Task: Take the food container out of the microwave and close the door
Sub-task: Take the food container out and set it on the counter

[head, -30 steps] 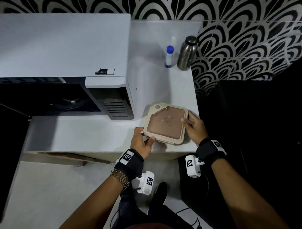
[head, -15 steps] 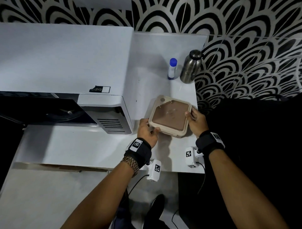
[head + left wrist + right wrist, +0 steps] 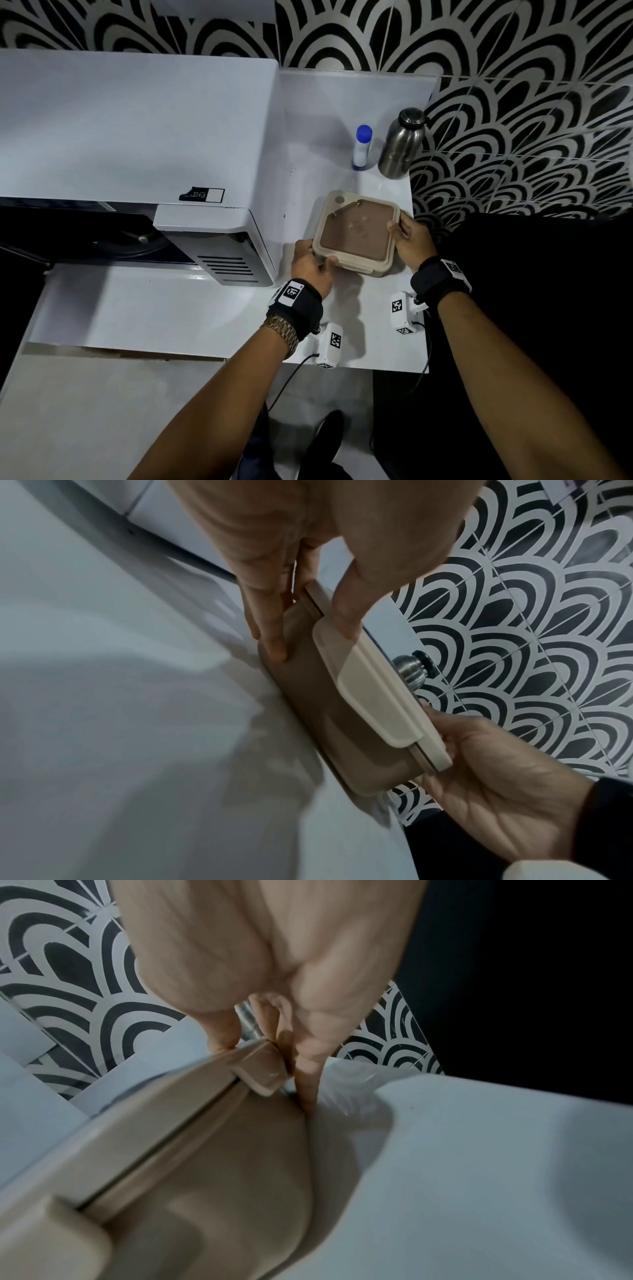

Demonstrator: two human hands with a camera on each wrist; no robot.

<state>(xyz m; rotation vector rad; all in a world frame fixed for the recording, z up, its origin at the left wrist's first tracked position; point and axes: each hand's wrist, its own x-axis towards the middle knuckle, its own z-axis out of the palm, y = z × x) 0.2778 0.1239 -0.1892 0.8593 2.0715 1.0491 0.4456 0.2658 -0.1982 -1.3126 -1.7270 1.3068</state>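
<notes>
A square beige food container with a brown lid is at the right of the white counter, beside the microwave. My left hand grips its near-left corner, thumb on the rim and fingers under the base. My right hand grips its right edge. In the left wrist view the left hand pinches the container. In the right wrist view the right hand clamps the container by a side latch. Its base is at or just above the counter. The microwave cavity stands open and dark.
A steel flask and a small white bottle with a blue cap stand behind the container near the patterned tile wall. The counter's right edge is close to my right hand. Beyond it is dark.
Both hands have carried the container away from the counter's front edge, farther back toward the flask. The grip on it is the same.
</notes>
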